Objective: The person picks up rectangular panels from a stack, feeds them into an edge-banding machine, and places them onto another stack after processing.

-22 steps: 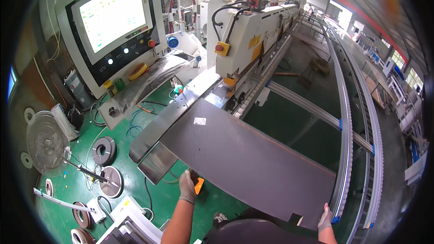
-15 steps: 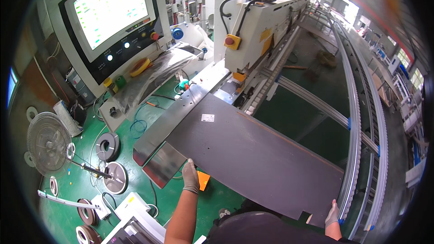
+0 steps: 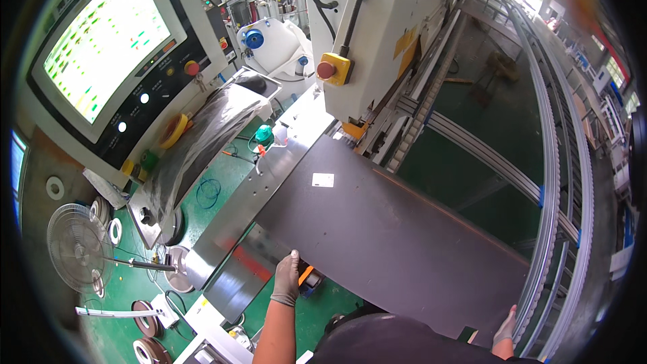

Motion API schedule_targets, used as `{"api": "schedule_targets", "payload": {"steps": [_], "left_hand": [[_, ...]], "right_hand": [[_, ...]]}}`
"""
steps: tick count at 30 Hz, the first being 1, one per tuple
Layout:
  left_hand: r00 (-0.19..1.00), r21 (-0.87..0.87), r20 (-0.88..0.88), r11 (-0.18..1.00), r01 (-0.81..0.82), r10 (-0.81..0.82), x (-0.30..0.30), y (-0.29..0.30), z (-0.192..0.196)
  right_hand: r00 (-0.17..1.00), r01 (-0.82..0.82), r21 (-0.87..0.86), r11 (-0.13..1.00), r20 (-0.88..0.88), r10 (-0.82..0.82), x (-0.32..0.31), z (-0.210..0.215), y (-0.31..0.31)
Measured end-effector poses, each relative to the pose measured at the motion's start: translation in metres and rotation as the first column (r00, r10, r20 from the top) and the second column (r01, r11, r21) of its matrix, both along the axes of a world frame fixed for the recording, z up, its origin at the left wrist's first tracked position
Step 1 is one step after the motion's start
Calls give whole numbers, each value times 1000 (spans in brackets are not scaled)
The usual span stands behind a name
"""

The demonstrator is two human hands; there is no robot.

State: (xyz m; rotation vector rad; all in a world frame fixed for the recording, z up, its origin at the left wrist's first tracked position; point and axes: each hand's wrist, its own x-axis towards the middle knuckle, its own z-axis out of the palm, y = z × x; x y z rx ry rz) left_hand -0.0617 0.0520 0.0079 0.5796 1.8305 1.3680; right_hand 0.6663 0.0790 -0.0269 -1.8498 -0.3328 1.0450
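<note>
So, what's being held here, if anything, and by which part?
The left hand is at the near edge of the grey panel, the right hand at its right end; whether either actually grips it cannot be told.

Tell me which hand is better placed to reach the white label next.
The left hand, probably: it is nearer the white label, while the right hand is at the right end of the grey panel.
</note>
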Motion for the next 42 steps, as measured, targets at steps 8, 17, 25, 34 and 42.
{"api": "schedule_targets", "payload": {"steps": [8, 17, 25, 34, 42], "left_hand": [[976, 81, 195, 990, -117, 99, 14, 85, -45], [991, 20, -88, 994, -104, 105, 40, 197, -31], [876, 121, 474, 978, -168, 91, 61, 288, -7], [659, -210, -722, 974, 82, -211, 78, 176, -5], [523, -342, -841, 885, -317, -138, 100, -40, 13]], "right_hand": [[979, 85, -48, 995, 188, -75, -6, 0, 99], [990, -2, 55, 998, 142, -6, 18, -8, 189], [643, -102, -145, 984, 745, 176, -7, 9, 268], [-140, -783, -283, 554, 948, 286, -242, 30, 328], [-384, -871, -33, -490, 668, 637, -461, 33, 258]]}}
